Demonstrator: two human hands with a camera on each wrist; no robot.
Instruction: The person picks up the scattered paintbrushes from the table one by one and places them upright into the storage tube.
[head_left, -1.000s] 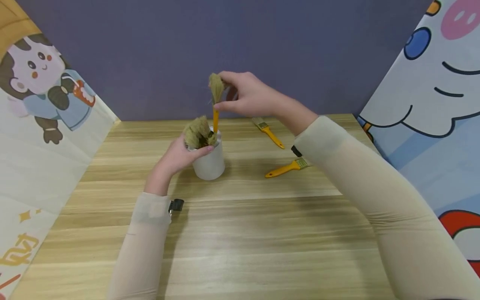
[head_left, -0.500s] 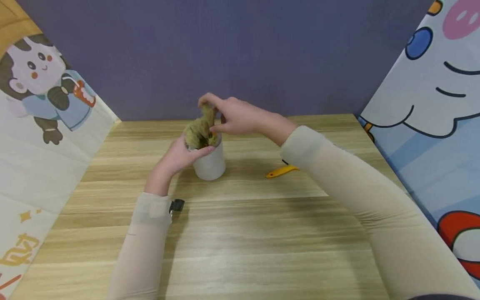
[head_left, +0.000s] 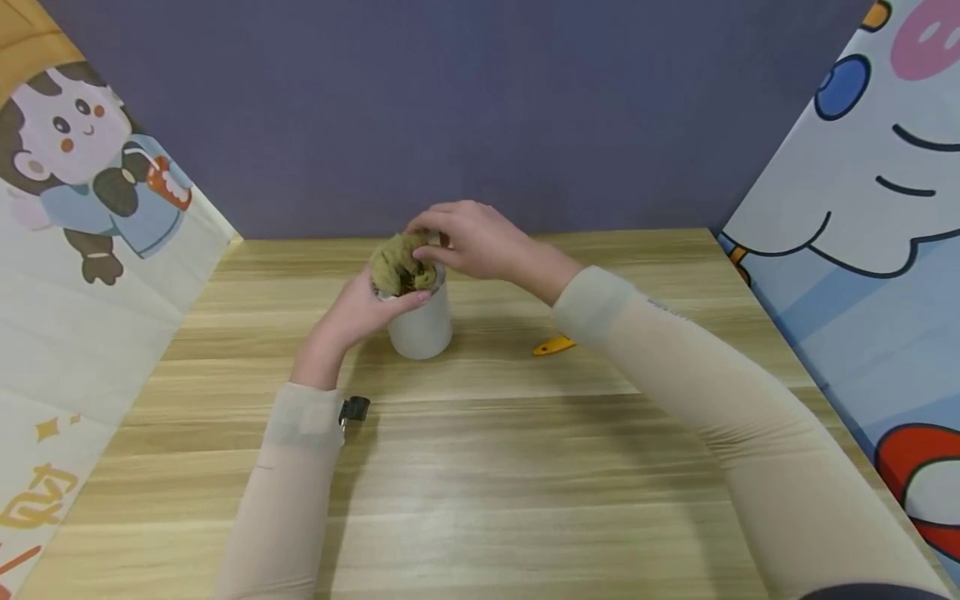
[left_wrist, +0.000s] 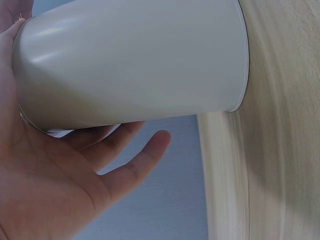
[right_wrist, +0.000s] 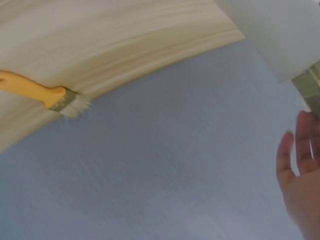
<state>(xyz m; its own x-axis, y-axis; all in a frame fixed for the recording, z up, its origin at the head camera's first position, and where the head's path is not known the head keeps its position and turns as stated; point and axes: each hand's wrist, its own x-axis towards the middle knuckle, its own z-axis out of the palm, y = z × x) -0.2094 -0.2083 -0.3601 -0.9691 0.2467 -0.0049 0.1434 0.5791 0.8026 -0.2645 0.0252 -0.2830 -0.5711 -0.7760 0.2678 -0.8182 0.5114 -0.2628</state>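
A white container (head_left: pixel 422 329) is standing on a wooden table (head_left: pixel 480 475), toward the back edge and left of centre in the head view, with a clump of tan brush bristles (head_left: pixel 390 262) rising from its mouth. The person's left hand (head_left: pixel 358 310) is gripping the container around the rim, thumb lying across the near side, while the left wrist view is showing fingers reaching past the smooth wall. The right hand (head_left: pixel 480 242) is working at the clump's right side, fingertips meeting the bristles; whether they are pinching one cannot be told at this angle. Beside the right sleeve (head_left: pixel 742 417), the end of a yellow handle (head_left: pixel 553 346) is showing on the table. In the right wrist view, a yellow brush (right_wrist: pixel 37 92) is lying near the table's edge. A black clip (head_left: pixel 355 408) is jutting from the left sleeve (head_left: pixel 277 500). A dark wall (head_left: pixel 480 117) is rising behind, flanked by cartoon-printed panels (head_left: pixel 900 217).
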